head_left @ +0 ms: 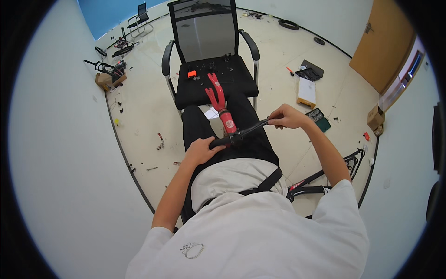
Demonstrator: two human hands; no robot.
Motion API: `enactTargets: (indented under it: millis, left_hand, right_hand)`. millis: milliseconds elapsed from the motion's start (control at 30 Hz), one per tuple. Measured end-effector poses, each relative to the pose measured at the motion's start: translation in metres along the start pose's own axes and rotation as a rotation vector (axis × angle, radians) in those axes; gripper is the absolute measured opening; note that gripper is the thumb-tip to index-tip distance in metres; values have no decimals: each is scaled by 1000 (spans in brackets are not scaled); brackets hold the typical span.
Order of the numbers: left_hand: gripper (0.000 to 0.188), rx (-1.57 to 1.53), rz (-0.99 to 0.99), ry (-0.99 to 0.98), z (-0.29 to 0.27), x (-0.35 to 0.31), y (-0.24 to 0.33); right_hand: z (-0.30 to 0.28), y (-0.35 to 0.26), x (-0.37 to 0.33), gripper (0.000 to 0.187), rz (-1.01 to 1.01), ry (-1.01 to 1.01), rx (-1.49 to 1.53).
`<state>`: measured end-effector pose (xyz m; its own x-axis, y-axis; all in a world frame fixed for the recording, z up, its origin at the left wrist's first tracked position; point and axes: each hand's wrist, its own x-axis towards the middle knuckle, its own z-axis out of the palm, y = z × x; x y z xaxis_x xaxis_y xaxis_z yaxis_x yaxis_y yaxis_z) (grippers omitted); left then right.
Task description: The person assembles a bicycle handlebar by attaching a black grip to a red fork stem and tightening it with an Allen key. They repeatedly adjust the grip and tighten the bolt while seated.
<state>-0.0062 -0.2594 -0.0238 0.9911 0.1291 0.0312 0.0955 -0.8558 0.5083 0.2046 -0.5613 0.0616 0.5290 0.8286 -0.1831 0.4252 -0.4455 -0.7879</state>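
Note:
Across my lap lies a red bicycle fork (pixel 219 96) with its two prongs resting on the chair seat. A red tube (pixel 228 122) with a round white sticker continues toward me and meets a black handlebar (pixel 251 129) at a dark clamp (pixel 236 137). My left hand (pixel 200 150) is closed around the left end of the handlebar. At the right end, my right hand (pixel 286 117) pinches a thin black tip between thumb and fingers; whether it is the bar itself or a strip on it, I cannot tell.
Facing me, a black mesh office chair (pixel 218 76) carries an orange object (pixel 192 74) and small dark parts. On the floor right are a white box (pixel 306 92), a green tool case (pixel 320 122) and a bicycle frame (pixel 316 179). Bike parts stand in a carton (pixel 106 80) by the left wall.

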Motion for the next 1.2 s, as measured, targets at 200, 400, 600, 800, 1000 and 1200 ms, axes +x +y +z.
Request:
enactTargets:
  millis: [200, 400, 600, 800, 1000, 1200]
  left_hand:
    - [50, -13, -11, 9, -1, -2, 0]
    - [49, 9, -12, -13, -4, -2, 4]
    - [50, 25, 34, -15, 9, 0, -17]
    - [57, 32, -19, -37, -2, 1, -1]
    - [61, 25, -44, -61, -5, 0, 2]
    - [62, 14, -61, -93, -7, 0, 3]
  right_hand:
    - [11, -17, 54, 25, 16, 79, -88]
    - [82, -61, 117, 26, -539, 17, -297]
    - [125, -115, 72, 31, -459, -200, -628]
    - [94, -101, 11, 23, -307, -235, -748]
    - [54, -59, -13, 23, -168, -34, -742]
    - [57, -66, 1, 39, -218, -12, -401]
